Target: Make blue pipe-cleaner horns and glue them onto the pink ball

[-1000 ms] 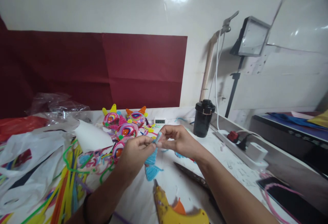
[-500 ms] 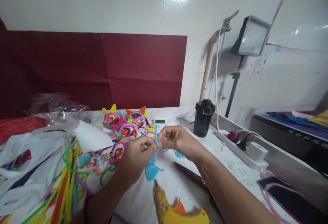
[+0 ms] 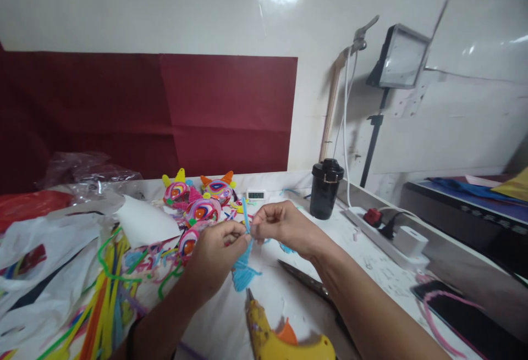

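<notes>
white work table point(image 3: 371, 272), scuffed and pen-marked, pushed against a glossy white wall point(image 3: 165, 8) with a dark red paper sheet point(image 3: 165, 112) taped across it. landmark: black lidded plastic cup point(image 3: 325, 188) standing at the table's back edge.

left hand point(image 3: 214, 255) and right hand point(image 3: 280, 227) meet left of the cup and nearer the camera, fingertips pinched shut on a thin light-blue fuzzy pipe cleaner point(image 3: 246, 218). its free end sticks up between the hands; the lower part hangs into a fanned blue shape just above the table.

left of the cup: small white digital clock point(image 3: 256, 195), then a cluster of round multicoloured pipe-cleaner faces with horns point(image 3: 198, 200). further left: loose pile of coloured pipe cleaners point(image 3: 103, 305), white plastic bags point(image 3: 45, 261), crumpled clear wrap point(image 3: 91, 167).

in front of the cup, near the camera: yellow glue gun with orange trigger point(image 3: 280, 338), dark scissors point(image 3: 305, 280) beside it.

right of the cup: white power strip with red switch point(image 3: 388, 236), black phone point(image 3: 466, 321) with a pink pipe cleaner looped on it. behind the cup: wooden stick point(image 3: 332, 107), white cables, square panel lamp on a black stand point(image 3: 402, 57).
</notes>
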Tool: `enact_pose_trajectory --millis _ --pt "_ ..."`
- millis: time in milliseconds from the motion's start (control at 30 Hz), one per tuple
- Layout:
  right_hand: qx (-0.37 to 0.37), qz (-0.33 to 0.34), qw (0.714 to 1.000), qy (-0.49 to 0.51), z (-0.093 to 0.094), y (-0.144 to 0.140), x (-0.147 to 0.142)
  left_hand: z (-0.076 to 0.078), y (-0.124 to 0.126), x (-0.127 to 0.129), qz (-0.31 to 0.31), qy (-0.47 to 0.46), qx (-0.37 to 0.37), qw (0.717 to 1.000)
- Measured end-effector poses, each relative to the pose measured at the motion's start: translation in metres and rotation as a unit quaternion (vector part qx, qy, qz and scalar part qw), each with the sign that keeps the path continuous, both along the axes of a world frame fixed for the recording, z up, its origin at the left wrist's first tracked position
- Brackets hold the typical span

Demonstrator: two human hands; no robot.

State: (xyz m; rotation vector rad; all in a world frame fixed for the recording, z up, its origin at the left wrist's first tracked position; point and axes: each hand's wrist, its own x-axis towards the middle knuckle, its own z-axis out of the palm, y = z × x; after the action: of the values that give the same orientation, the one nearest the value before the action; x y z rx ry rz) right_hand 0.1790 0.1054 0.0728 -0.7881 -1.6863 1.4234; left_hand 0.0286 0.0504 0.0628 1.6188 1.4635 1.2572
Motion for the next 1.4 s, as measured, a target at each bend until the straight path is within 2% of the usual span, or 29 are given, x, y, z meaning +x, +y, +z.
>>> enact_pose_trajectory --millis 333,433,500,567,600,700,767,867,967,1167,1267,1400 --pt "0.021 -0.018 0.999 -0.045 -0.003 0.001 -0.002 0.003 -0.002 0.003 0.013 0.043 0.041 0.998" --pt "0.049 -0.011 0.999 -0.013 -0.004 0.002 -0.002 0.005 -0.002 0.003 0.003 0.007 0.009 1.000" --pt "0.112 0.009 0.993 0.035 -0.004 0.004 0.000 0.007 -0.002 0.002 -0.011 -0.030 -0.030 0.999" --pt "0.230 0.008 0.972 0.039 -0.003 0.005 0.004 0.008 -0.003 0.001 -0.018 -0.059 -0.053 0.997" --pt "0.306 -0.004 0.952 0.020 -0.003 0.005 0.006 0.009 -0.004 0.001 -0.021 -0.067 -0.056 0.996" --pt "0.504 -0.039 0.860 -0.066 -0.002 0.005 0.011 0.011 -0.005 0.000 -0.035 -0.080 -0.061 0.994" --pt "0.566 -0.050 0.816 -0.104 -0.003 0.005 0.011 0.012 -0.006 -0.001 -0.049 -0.091 -0.068 0.992" --pt "0.609 -0.071 0.781 -0.116 -0.004 0.003 0.010 0.013 -0.007 -0.002 -0.058 -0.105 -0.075 0.990" --pt "0.635 -0.087 0.760 -0.104 -0.003 -0.001 0.010 0.015 -0.009 -0.004 -0.068 -0.108 -0.085 0.988" --pt "0.686 -0.090 0.707 -0.145 0.002 -0.004 0.013 0.016 -0.009 -0.007 -0.095 -0.124 -0.098 0.983" --pt "0.696 -0.092 0.698 -0.138 0.001 -0.001 0.013 0.014 -0.008 -0.007 -0.102 -0.122 -0.092 0.983" --pt "0.702 -0.100 0.694 -0.125 -0.001 0.001 0.011 0.013 -0.007 -0.004 -0.073 -0.130 -0.083 0.985"
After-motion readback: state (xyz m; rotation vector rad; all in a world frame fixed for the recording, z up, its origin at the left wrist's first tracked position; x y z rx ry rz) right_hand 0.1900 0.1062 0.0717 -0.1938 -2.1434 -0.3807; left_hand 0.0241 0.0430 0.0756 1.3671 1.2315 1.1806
